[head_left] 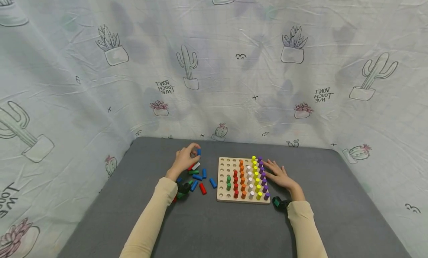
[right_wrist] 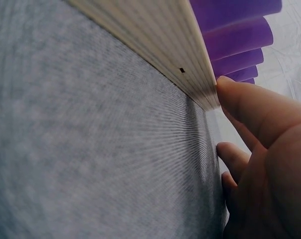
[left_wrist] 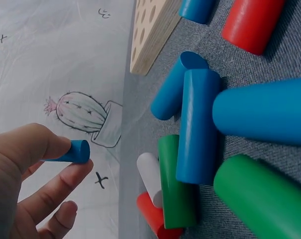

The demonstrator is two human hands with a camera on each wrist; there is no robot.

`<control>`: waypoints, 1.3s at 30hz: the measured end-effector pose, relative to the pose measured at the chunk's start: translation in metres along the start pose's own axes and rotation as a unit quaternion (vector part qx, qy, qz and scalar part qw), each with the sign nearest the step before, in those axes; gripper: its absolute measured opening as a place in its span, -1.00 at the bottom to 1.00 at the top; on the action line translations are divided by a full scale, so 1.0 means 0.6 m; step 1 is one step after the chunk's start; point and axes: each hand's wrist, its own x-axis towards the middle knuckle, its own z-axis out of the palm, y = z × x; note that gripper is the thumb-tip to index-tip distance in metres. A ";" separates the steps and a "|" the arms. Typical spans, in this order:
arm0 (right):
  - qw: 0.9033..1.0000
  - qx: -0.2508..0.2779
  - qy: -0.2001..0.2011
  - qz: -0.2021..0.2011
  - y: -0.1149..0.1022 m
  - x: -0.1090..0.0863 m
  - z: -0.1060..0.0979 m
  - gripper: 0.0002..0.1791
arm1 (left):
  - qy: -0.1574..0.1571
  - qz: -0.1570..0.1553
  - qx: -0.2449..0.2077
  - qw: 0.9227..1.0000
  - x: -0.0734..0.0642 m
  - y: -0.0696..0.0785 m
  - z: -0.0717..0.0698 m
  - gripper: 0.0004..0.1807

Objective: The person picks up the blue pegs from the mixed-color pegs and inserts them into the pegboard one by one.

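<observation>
My left hand (head_left: 185, 158) pinches a blue peg (left_wrist: 79, 151) between thumb and fingers, raised above the far left part of the table. Loose blue, green, red and white pegs lie below and beside it, among them a green peg (left_wrist: 176, 184). To their right sits a wooden pegboard (head_left: 240, 202). Upright pegs stand in it in coloured columns: two green pegs, then red, orange, white, yellow and purple. My right hand (head_left: 279, 176) rests at the board's right side with fingers extended. In the right wrist view its thumb touches the board's edge near the purple pegs (right_wrist: 237, 42).
Bare holes fill the board's left columns. A red peg (head_left: 203, 188) and a blue peg (head_left: 213, 182) lie between the pile and the board. The grey tabletop (head_left: 227, 232) ends at a cactus-printed curtain (head_left: 214, 76). Dark wrist cameras sit at both wrists.
</observation>
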 end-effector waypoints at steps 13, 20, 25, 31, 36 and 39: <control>1.000 -0.002 0.004 -0.005 -0.002 0.001 0.001 -0.35 | -0.002 0.022 -0.008 1.000 0.008 0.009 0.006 -0.65; 1.000 -0.003 0.005 -0.009 0.002 0.000 0.001 -0.37 | -0.003 0.023 0.002 1.000 0.010 0.019 0.013 -0.66; 1.000 -0.002 0.006 -0.011 0.004 -0.003 0.003 -0.36 | -0.005 0.025 0.005 1.000 0.011 0.027 0.021 -0.66; 1.000 -0.001 0.010 -0.015 0.006 -0.005 0.005 -0.35 | -0.008 0.027 0.007 1.000 0.013 0.035 0.029 -0.65; 1.000 0.005 0.013 -0.024 0.006 -0.007 0.004 -0.34 | -0.022 0.024 0.005 0.999 0.012 0.044 0.032 -0.66; 1.000 0.008 0.012 -0.022 0.006 -0.008 0.003 -0.33 | -0.026 0.028 0.002 0.999 0.012 0.048 0.034 -0.67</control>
